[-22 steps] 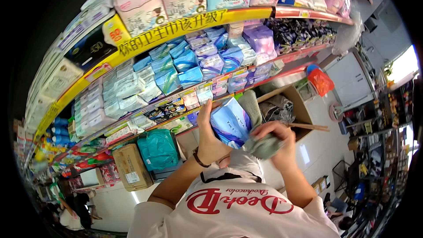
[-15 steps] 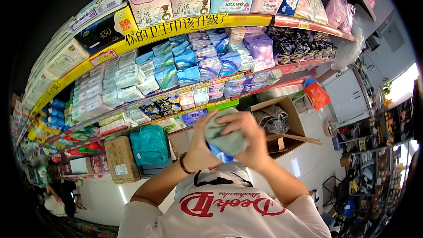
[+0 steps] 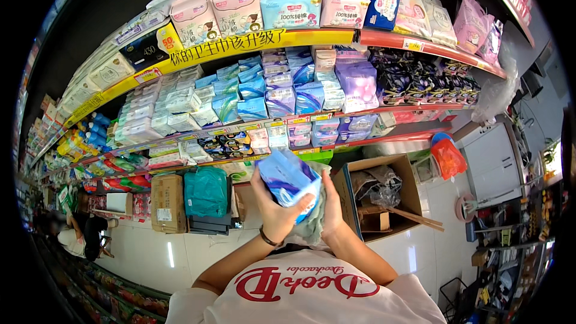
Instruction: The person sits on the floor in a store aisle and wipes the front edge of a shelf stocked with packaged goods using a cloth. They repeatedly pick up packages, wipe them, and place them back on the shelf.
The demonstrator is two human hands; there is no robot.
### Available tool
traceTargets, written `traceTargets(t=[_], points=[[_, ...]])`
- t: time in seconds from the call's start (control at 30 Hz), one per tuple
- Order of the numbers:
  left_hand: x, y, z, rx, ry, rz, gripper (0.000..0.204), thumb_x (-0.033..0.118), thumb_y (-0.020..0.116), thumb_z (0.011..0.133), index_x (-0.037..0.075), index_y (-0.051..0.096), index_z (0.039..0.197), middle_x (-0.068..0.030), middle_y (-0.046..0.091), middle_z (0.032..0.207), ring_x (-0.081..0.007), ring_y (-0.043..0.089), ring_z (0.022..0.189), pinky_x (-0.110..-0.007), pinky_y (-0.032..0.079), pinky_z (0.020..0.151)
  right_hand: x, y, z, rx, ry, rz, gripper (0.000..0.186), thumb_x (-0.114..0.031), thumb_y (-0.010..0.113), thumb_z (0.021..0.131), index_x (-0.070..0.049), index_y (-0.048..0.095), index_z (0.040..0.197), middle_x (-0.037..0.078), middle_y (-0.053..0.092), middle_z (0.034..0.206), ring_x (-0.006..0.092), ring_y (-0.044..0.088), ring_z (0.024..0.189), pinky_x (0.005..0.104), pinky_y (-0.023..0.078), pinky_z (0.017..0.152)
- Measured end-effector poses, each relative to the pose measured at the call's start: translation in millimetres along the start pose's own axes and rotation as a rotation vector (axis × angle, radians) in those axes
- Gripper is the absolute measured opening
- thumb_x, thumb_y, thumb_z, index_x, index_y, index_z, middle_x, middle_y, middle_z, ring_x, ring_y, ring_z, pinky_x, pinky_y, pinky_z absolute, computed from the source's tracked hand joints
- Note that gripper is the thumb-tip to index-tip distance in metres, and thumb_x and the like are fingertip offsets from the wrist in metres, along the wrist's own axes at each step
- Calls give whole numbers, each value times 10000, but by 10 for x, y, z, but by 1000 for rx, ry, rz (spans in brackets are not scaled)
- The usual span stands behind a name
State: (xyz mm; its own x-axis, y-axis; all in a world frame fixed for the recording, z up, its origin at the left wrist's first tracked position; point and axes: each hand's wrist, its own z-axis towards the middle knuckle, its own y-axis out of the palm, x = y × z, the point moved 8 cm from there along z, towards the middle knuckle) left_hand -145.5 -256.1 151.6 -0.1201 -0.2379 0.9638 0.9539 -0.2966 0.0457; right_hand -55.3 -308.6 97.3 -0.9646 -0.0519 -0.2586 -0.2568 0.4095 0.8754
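My left hand (image 3: 277, 215) is closed round a blue and white soft pack of sanitary pads (image 3: 287, 175), held up in front of my chest with its printed face tilted upward. A grey-green cloth (image 3: 312, 226) lies along the pack's right side and underneath. My right hand (image 3: 331, 209) is closed on the cloth, thumb upward, holding it against the pack. A dark band (image 3: 270, 238) circles my left wrist. In front of both hands, similar blue packs (image 3: 252, 108) stand in rows on the middle shelf.
Shelves with a yellow front strip (image 3: 240, 47) curve across the far side, stacked with packs. An open cardboard box (image 3: 348, 199) with plastic and wooden strips stands right of my hands. Left are a teal bag (image 3: 206, 192) and a brown carton (image 3: 168, 204). Another person (image 3: 75, 237) is far left.
The pack has turned so its blue printed face shows, where the cloth covered it before. My right hand has moved from over its top to its right side with the cloth.
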Motion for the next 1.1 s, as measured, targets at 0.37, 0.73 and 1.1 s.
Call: traceTargets(t=[0.37, 0.73, 1.1], points=[[449, 1076, 89, -786, 70, 307, 1182, 278, 929, 536, 49, 241, 1469, -146, 518, 1313, -228, 544, 1099, -351, 455, 855, -755, -821, -151, -121, 276, -63, 419, -280, 468, 986, 39, 524, 1252, 196, 595, 1225, 316, 630, 1059, 489, 530, 890], [-120, 1045, 701, -503, 28, 396, 710, 267, 882, 633, 56, 512, 1202, -127, 611, 1141, -247, 613, 1062, -362, 485, 896, -1076, -1118, 103, 139, 198, -132, 468, -349, 312, 1021, -26, 463, 1324, 172, 613, 1173, 277, 652, 938, 383, 582, 732], [-615, 1053, 3009, -264, 393, 778, 830, 240, 837, 682, 42, 392, 1355, -204, 536, 1290, -339, 530, 1194, -385, 438, 987, -2228, -1174, 44, 32, -178, 150, 468, -326, 286, 1027, 26, 510, 1238, 142, 625, 1121, 250, 668, 896, 316, 608, 632]])
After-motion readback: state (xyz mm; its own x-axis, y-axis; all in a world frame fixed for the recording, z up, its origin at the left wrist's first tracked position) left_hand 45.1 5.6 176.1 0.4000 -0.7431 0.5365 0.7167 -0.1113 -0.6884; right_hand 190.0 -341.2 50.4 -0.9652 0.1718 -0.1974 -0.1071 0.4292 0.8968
